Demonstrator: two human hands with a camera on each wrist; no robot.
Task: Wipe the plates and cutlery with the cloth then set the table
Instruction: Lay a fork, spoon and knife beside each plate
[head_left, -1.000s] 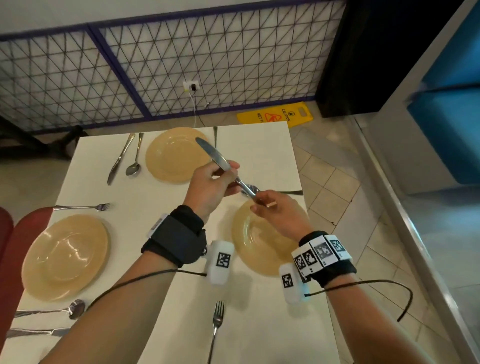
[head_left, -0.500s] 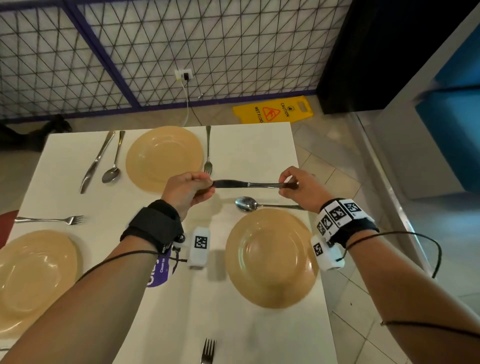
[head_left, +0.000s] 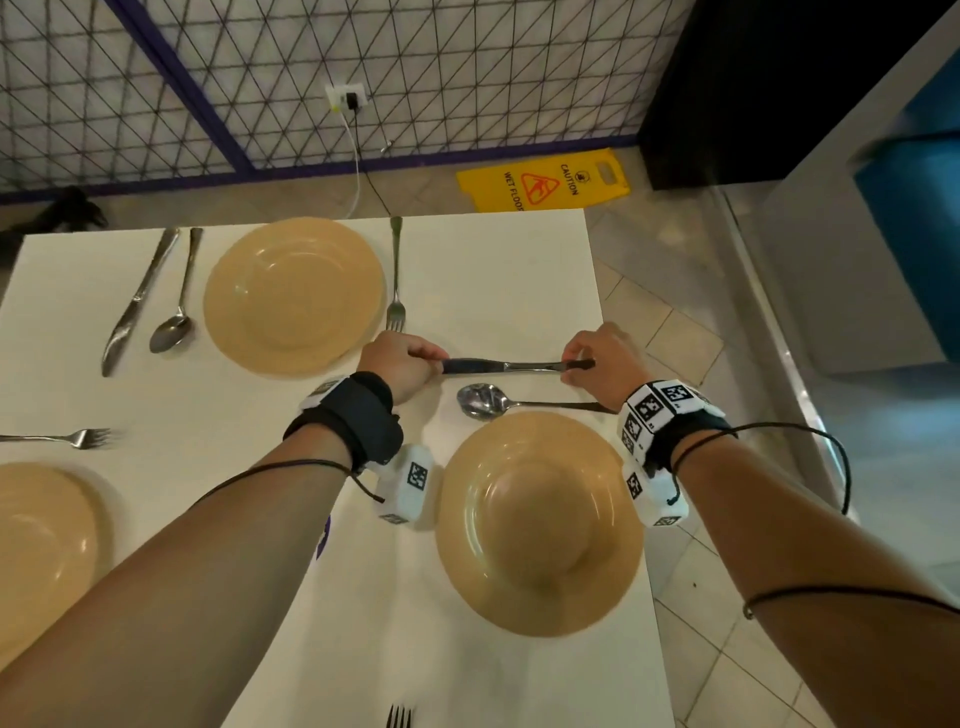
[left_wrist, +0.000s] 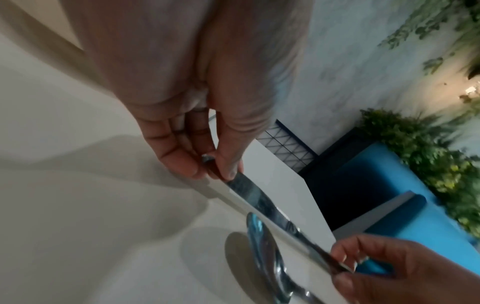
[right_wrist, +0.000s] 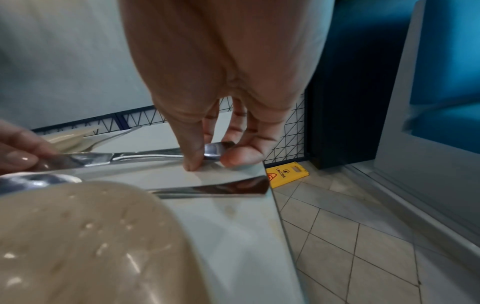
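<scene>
Nearly finished, judging by the layout. Left hand (head_left: 400, 364) pinches the blade tip of a table knife (head_left: 506, 367), right hand (head_left: 602, 366) pinches its handle end, holding it level just beyond the spoon (head_left: 485, 401) that lies just beyond the near plate (head_left: 540, 525). Other settings around that plate on the desk (head_left: 493, 270) look laid. No cloth visible. Left to do: set this knife down.

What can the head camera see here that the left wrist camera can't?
Only the head view shows the whole setting: three tan plates, one nearest, the forks and the yellow wet-floor sign. Only the left wrist view shows the left hand's fingertips pinching the blade tip, and green plants. Both show the knife held by left hand and right hand, beside the spoon.
</scene>
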